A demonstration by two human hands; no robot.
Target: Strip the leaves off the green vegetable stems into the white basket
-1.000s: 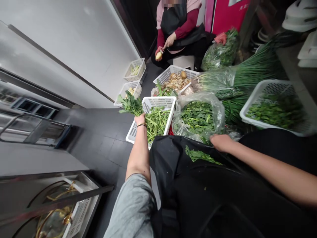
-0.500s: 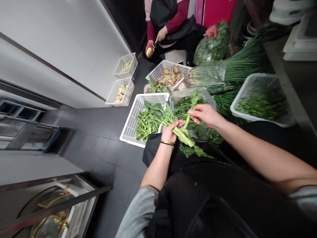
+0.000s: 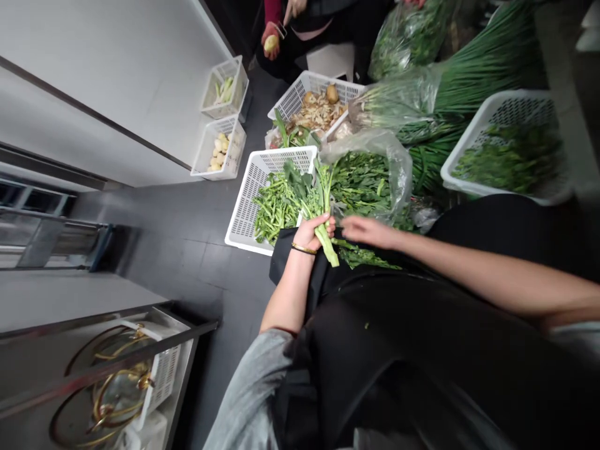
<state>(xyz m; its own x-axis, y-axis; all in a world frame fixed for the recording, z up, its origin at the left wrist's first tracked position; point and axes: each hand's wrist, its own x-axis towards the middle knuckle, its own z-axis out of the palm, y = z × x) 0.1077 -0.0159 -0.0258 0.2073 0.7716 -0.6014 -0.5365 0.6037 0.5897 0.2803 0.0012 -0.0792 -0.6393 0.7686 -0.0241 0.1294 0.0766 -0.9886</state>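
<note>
My left hand is closed round thick leafy green stalks, their pale cut ends pointing towards me and their leaves reaching over the basket. Just to the right is my right hand, its fingers smeared by motion; whether anything is in them I cannot make out. Loose green leaves lie on the black apron below it. A white basket at the left holds many cut green stems. Beyond my hands, an open plastic bag is full of leafy greens.
A co-worker's hand holds a peeled potato above a basket of peelings. Smaller baskets with peeled potatoes and pale green pieces stand by the wall. Long green stalks and another basket are at right.
My right hand has come down and nearer the left, away from the side shoot it was gripping. The left hand now holds the stalks more upright. The view has tipped downward.
</note>
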